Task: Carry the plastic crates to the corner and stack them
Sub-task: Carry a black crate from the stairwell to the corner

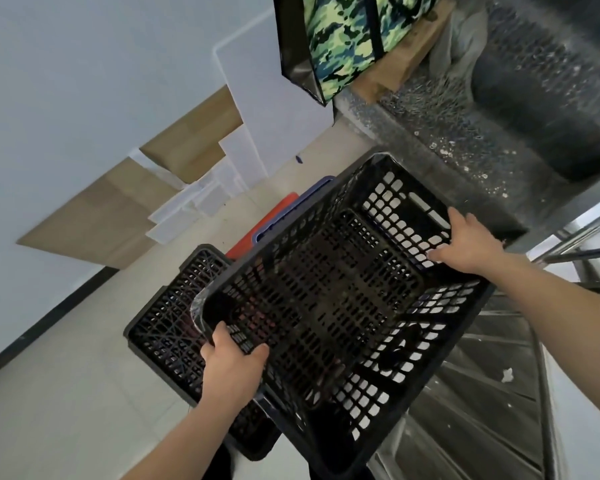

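My left hand point(234, 367) is clamped over the near rim of a black lattice crate point(329, 306), fingers curled inside it, and my right hand point(471, 242) grips the opposite rim by the handle slot, fingers spread on the perforated wall. The two hands are well apart, one on each short side. The crate is tilted toward me, open side up, and I can see nothing in it; its floor and walls are a grid of holes. Just beneath and to the left lies a second black crate point(168, 327) on the pale tiled floor point(66, 410). Behind these, edges of a blue crate point(291, 209) and a red crate point(257, 233) show. To the right runs a metal shelf point(465, 161). Farther off, flattened cardboard point(111, 209) and white boards point(257, 109) lean on the wall, and a camouflage-print bag point(347, 36) sits up top. I can read no writing anywhere.
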